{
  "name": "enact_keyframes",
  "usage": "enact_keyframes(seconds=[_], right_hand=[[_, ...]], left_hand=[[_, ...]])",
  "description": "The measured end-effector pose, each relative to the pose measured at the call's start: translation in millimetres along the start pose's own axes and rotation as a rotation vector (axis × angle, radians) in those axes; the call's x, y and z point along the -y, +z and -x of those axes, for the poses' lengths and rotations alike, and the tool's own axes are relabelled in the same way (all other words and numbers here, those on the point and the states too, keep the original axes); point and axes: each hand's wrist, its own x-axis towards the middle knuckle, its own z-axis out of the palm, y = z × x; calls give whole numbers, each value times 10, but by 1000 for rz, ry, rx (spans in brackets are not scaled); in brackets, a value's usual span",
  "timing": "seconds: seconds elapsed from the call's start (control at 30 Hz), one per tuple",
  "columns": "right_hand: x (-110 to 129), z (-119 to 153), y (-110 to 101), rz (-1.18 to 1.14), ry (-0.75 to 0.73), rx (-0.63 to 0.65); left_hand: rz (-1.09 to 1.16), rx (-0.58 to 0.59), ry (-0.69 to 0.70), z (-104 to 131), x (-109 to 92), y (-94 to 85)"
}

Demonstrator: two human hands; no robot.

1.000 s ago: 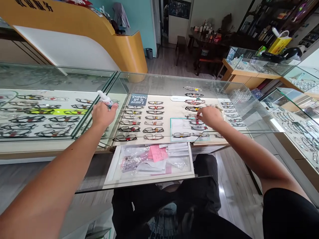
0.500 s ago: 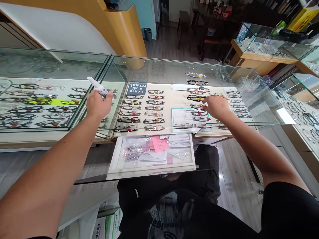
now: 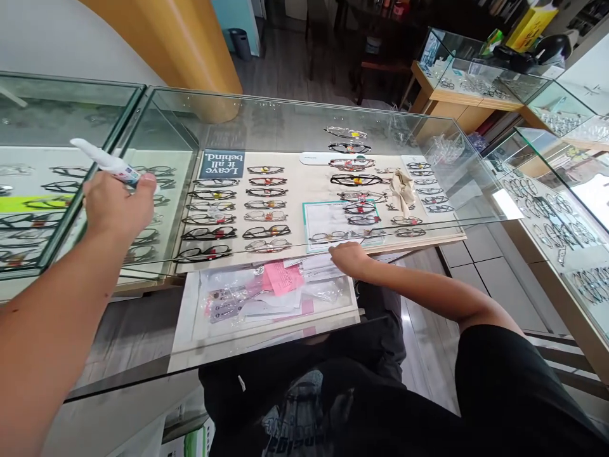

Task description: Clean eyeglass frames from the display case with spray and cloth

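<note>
My left hand (image 3: 117, 206) is closed around a small white bottle with a long tapered nozzle (image 3: 105, 162), tilted up to the left above the glass showcase. Printed marks show on the bottle near my thumb. My right hand (image 3: 349, 259) is at the showcase's front edge, over the back right of the open drawer (image 3: 190, 317). Its fingers are curled together, and whatever they may hold is hidden. Just beyond them is a pair of clear-lensed glasses (image 3: 328, 237) by a teal-bordered sheet (image 3: 311, 216). A crumpled beige cloth (image 3: 403, 190) lies farther right on the showcase.
Rows of glasses (image 3: 266, 192) fill the showcase (image 3: 304, 105) beside a dark blue sign (image 3: 221, 165). Pink paper (image 3: 283, 277) and clear plastic packets (image 3: 233, 304) lie in the drawer. Another glass showcase (image 3: 537, 190) stands at the right, and a wooden column (image 3: 204, 57) behind.
My right hand has let go of the beige cloth and moved back to the showcase's front edge. My left hand, still holding the bottle, appears farther left as the view shifts.
</note>
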Motion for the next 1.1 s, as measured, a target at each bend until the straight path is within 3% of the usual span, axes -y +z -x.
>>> enact_keyframes(seconds=[0.27,0.53,0.7,0.9,1.0,1.1], right_hand=[[-264,-593,232,-16,200,-77],[-270,-724,216,-31,194,-69],[-144,-528,174,-79,120,-92],[104,-62,95,-212,-71,-80],[194,243,-115,-331,-167,-87],[170,567,-456,-414,-217,-153]], left_hand=[[-39,42,-55,32,-105,-57],[-7,71,-34,122,-175,-134],[-26,56,-37,150,-208,-126],[-46,62,-20,155,-206,-126],[-80,79,-35,145,-229,-154],[-80,104,-34,133,-251,-191]])
